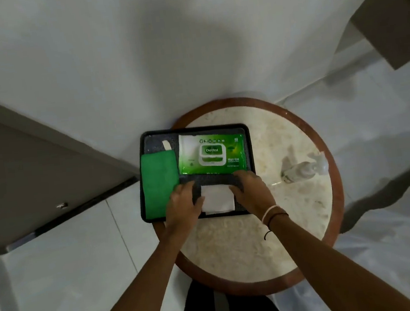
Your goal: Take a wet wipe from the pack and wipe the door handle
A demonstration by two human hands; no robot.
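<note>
A green pack of wet wipes (211, 155) with a closed white lid lies flat at the back of a black tray (248, 148). In the tray's front part lies a white folded wipe (217, 199). My left hand (184, 201) holds the wipe's left edge and my right hand (250, 191) holds its right edge, both resting low over the tray. A brown door (22, 159) stands at the left, with a small metal fitting (62, 205) on it; no handle is clearly visible.
A folded green cloth (159, 184) fills the tray's left side. The tray sits on a round marble table (301, 211) with a brown rim. A clear pump bottle (304, 169) lies on its side at the table's right. White wall behind, tiled floor below.
</note>
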